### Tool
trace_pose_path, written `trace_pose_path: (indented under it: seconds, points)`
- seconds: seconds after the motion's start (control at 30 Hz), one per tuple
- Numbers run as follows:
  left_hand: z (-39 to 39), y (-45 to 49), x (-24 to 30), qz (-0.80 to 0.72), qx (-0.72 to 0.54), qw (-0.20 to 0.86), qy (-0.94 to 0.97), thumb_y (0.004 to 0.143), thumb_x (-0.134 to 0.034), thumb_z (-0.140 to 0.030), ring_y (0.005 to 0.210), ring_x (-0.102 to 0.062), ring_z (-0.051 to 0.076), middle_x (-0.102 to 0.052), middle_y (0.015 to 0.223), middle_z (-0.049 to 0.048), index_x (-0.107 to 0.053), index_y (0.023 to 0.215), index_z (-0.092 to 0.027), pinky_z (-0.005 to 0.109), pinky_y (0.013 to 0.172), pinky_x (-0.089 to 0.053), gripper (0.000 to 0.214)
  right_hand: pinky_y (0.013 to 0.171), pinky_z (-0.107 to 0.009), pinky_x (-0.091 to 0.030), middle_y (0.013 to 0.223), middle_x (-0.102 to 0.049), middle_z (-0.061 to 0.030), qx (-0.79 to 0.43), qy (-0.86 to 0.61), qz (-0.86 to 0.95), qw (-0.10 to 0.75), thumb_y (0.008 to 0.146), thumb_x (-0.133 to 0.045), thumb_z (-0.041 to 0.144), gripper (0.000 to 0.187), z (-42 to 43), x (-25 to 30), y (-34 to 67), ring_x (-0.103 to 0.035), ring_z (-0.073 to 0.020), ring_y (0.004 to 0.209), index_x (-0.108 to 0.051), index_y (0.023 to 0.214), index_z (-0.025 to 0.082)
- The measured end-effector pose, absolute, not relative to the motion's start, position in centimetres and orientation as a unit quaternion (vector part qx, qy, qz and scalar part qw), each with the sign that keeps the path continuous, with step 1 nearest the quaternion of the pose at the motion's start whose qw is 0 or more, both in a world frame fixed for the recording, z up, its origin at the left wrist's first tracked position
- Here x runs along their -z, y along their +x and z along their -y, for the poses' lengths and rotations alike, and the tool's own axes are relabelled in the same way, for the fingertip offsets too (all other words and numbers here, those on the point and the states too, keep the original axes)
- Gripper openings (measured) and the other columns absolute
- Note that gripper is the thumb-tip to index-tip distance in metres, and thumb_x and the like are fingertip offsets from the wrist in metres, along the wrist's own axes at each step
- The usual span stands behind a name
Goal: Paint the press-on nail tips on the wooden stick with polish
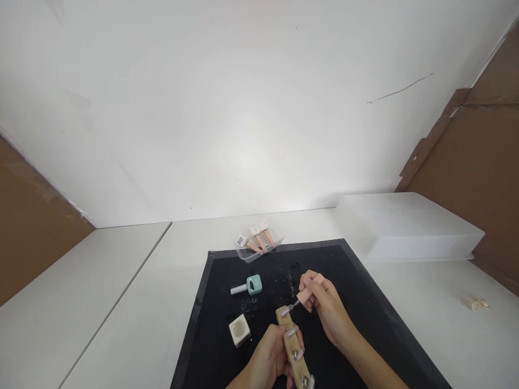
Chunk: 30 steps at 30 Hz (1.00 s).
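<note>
My left hand (pixel 271 354) is wrapped round a wooden strip (pixel 298 363) that carries several clear false nails (pixel 291 331) in a row. In my right hand (pixel 326 308) is a nail polish brush (pixel 310 290), gripped by its pink cap. The brush tip touches or nearly touches the false nail at the strip's far end. To the left stands a squarish white polish bottle (pixel 240 330), with no cap visible on it. Above it lies a teal bottle (pixel 254 284) with a silver cap.
A black mat (pixel 219 270) lies under my hands on the white table (pixel 133 302). At its back edge a clear tray (pixel 248 257) holds several pink-capped bottles. A white box (pixel 421 243) stands at the right, with small beige pieces (pixel 475 303) in front.
</note>
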<state>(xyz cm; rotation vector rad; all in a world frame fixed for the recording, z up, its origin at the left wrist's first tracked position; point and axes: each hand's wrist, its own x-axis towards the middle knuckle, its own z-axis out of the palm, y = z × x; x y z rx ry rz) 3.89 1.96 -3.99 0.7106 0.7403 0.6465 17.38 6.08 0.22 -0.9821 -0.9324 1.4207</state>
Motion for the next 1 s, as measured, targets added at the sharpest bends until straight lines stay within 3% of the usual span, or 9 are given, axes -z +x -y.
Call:
trace_pose_path:
  seconds: [0.43, 0.73, 1.0]
  points:
    - [-1.91, 4.02, 4.04, -0.334, -0.307, 0.818, 0.354, 0.074, -0.035, -0.052, 0.039, -0.039, 0.008, -0.04, 0.05, -0.0034, -0.05, 0.07, -0.015, 0.02, 0.036, -0.028, 0.041, 0.041, -0.021, -0.024, 0.047, -0.037, 0.0061, -0.621, -0.377, 0.397, 0.561, 0.073, -0.062, 0.045, 0.033, -5.82, -0.54, 17.47, -0.027, -0.0077, 0.042, -0.054, 0.06, 0.016]
    - [-1.86, 4.08, 3.65, -0.342, -0.309, 0.814, 0.354, 0.074, -0.036, -0.054, 0.039, -0.039, 0.007, -0.043, 0.054, -0.003, -0.05, 0.073, -0.015, 0.02, 0.037, -0.029, 0.042, 0.04, -0.022, -0.027, 0.063, -0.054, -0.0009, -0.594, -0.384, 0.457, 0.539, 0.072, -0.064, 0.045, 0.034, -5.78, -0.03, 17.34, -0.035, -0.0064, 0.041, -0.058, 0.056, 0.015]
    - [-1.83, 4.08, 3.8, -0.344, -0.3, 0.82, 0.344, 0.072, -0.034, -0.053, 0.042, -0.041, 0.009, -0.04, 0.051, -0.0032, -0.05, 0.07, -0.016, 0.019, 0.037, -0.027, 0.041, 0.04, -0.021, -0.024, 0.046, -0.045, 0.0048, -0.56, -0.446, 0.397, 0.575, 0.071, -0.064, 0.037, 0.027, -6.25, -0.05, 17.57, -0.031, -0.0071, 0.039, -0.055, 0.057, 0.016]
